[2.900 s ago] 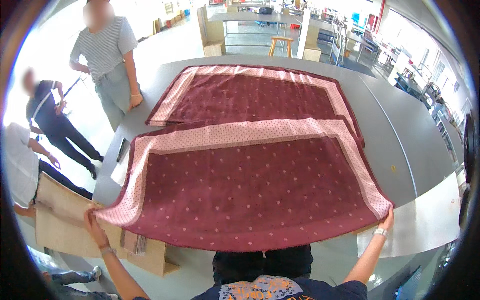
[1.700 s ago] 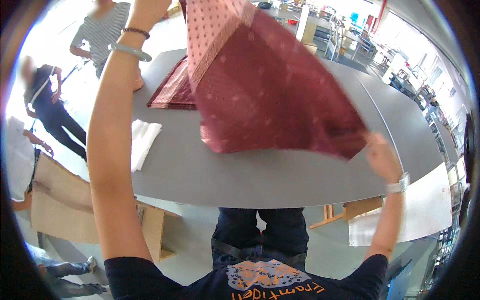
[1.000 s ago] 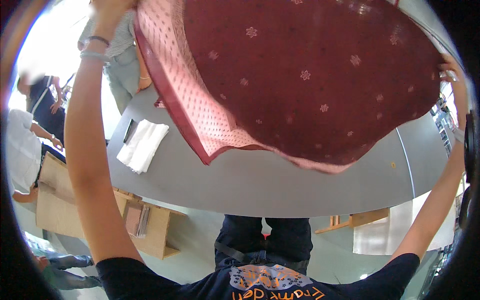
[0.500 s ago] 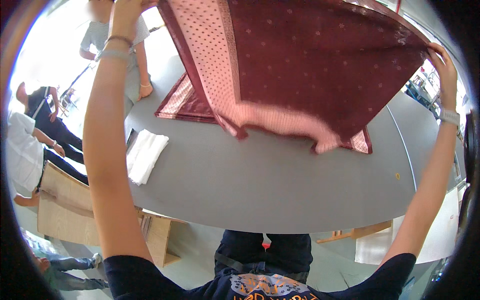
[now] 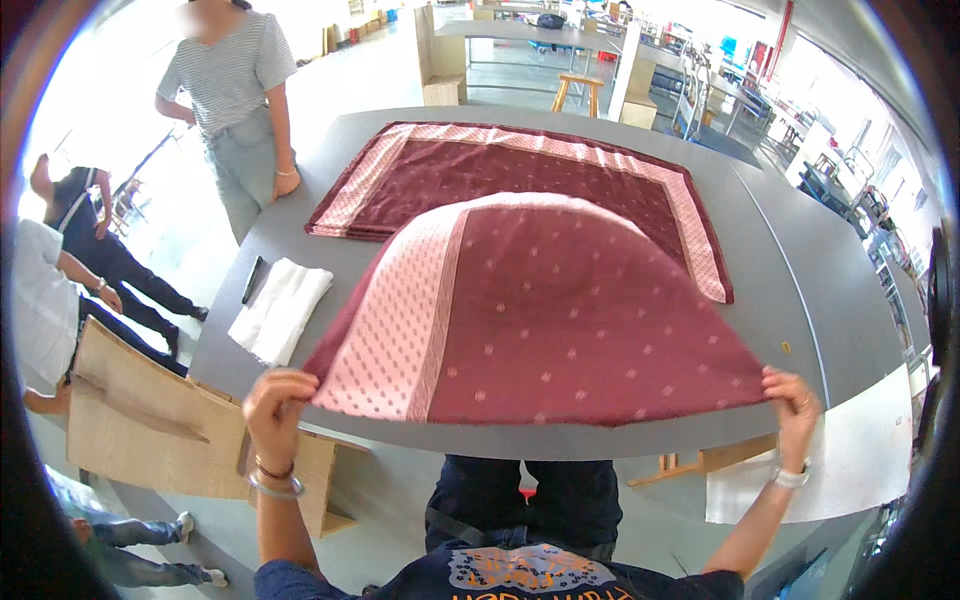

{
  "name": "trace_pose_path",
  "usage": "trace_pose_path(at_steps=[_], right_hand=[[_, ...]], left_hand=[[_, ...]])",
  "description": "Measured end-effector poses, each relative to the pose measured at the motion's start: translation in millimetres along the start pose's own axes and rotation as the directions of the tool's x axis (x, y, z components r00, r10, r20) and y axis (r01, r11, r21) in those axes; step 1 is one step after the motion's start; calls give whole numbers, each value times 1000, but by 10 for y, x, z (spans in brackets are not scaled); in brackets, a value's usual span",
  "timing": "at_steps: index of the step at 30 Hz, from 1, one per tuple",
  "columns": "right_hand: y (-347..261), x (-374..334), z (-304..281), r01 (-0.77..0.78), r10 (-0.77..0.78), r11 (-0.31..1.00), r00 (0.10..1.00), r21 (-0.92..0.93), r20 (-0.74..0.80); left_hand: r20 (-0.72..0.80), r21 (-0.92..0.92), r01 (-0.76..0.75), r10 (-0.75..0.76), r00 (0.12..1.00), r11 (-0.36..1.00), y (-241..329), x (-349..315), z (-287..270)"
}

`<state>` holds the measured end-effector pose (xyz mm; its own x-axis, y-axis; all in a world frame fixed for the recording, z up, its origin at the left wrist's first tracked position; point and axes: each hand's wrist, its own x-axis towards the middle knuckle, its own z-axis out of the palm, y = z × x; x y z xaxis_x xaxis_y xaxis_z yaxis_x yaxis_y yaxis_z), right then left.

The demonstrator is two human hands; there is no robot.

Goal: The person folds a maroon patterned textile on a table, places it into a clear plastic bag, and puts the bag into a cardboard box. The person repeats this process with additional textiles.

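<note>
A maroon patterned cloth with a pink dotted band is stretched between my hands, its far part billowing up above the grey table. My left hand pinches its near left corner, fingers closed. The near right corner is pinched in my right hand, also closed. Behind it, a flat stack of matching maroon cloths with pink borders lies on the table; the held cloth hides part of the stack's near side.
On the grey table, a folded white cloth and a black pen lie at left. A small yellow ring lies at right. One person stands by the table's far left edge; others are further left. Wooden boards stand at lower left.
Both hands have come down and toward me from high up, still gripping the cloth. Its near edge is now low by the table's front, its far part ballooning; the stack behind shows more.
</note>
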<state>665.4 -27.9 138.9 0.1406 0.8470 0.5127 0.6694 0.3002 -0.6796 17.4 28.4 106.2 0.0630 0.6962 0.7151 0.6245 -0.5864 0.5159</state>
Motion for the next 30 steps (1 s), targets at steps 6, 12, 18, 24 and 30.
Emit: trace_pose_path(at_steps=[6,12,18,24,30], right_hand=[[452,-871,508,-219,200,964,971,153,131],[671,-1514,589,-438,393,877,891,198,227],[240,-1842,97,-559,512,807,823,190,247],[-14,-1574,-130,-283,248,917,957,281,152],[317,-592,890,-316,335,941,913,117,-231]], left_hand=[[184,-68,482,-464,866,873,-255,-1074,360],[372,7,530,-495,786,848,-263,-1499,205],[543,-32,664,-545,639,747,86,-1439,-379],[535,-360,626,-397,746,691,321,-982,-741],[74,-97,632,-627,775,769,-202,-416,206]])
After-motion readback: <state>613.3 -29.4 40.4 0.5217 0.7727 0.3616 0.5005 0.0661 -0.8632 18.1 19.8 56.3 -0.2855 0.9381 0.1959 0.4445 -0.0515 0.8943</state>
